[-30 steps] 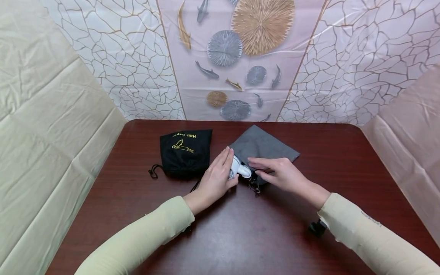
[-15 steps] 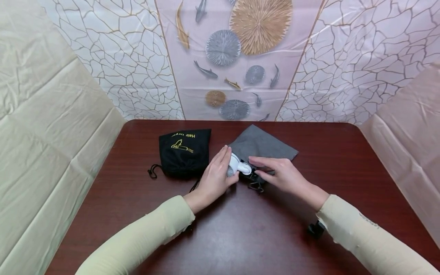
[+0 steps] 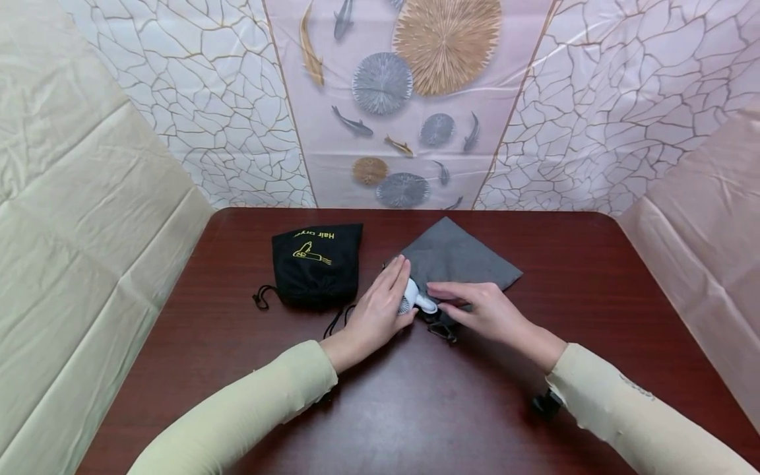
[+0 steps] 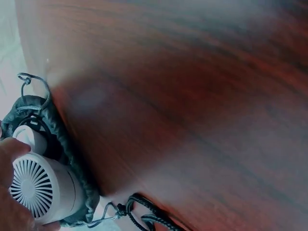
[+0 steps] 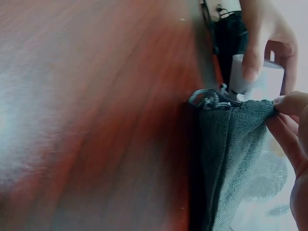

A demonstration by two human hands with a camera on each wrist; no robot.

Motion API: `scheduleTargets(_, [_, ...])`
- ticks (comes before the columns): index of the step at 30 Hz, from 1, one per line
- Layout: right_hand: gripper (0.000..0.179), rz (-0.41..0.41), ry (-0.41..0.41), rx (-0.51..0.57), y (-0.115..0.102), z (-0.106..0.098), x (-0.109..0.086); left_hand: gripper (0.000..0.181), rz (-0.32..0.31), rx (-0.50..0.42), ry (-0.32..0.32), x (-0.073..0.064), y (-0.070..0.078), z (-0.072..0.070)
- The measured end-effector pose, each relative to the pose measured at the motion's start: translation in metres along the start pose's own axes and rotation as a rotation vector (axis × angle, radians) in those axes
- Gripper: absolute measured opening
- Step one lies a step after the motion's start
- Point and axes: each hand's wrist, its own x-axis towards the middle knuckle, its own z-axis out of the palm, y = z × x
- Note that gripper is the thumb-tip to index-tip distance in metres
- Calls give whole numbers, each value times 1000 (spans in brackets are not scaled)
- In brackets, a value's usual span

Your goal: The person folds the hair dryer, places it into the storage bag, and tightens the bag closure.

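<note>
My left hand (image 3: 375,309) grips a white hair dryer (image 4: 65,190) by its round body, thumb near the slotted grille. The dryer sits at the mouth of a grey drawstring pouch (image 3: 462,254), partly inside it. In the left wrist view a black cord (image 4: 41,122) lies in that mouth beside the dryer's rounded white end. The thumb and index finger of my right hand (image 3: 489,307) pinch the pouch's rim, seen best in the right wrist view. The rest of the dryer is hidden by the cloth and my left hand.
A black drawstring pouch (image 3: 317,272) with yellow "Hair Dryer" lettering lies to the left. Its cord (image 3: 261,297) trails onto the brown wooden table (image 3: 392,409). Another dark cord (image 3: 335,323) lies by my left wrist. Patterned cloth hangs behind the table.
The grey pouch and the dryer have shifted slightly right and toward me, along with both hands. The holds look the same. The black pouch has stayed in place.
</note>
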Motion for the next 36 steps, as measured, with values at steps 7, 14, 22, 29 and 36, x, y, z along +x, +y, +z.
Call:
scheduleTargets(7, [45,-6,-25,45,4,7,-4,94,3,-30,-79,-2,-5,-1])
scheduleTargets(14, [45,4,-44,46,3,6,-3,104,-75,-47,-282,8,-25,-20])
scheduleTargets(22, [48,25,-52,57,3,5,-2,91,-152,-138,-432,22,-38,-33])
scheduleTargets(29, [48,44,-34,79,4,4,1,69,-178,-135,-323,21,-36,-31])
scheduleTargets(36, [49,49,-4,53,4,-1,5,55,-197,-107,-179,21,-33,-20])
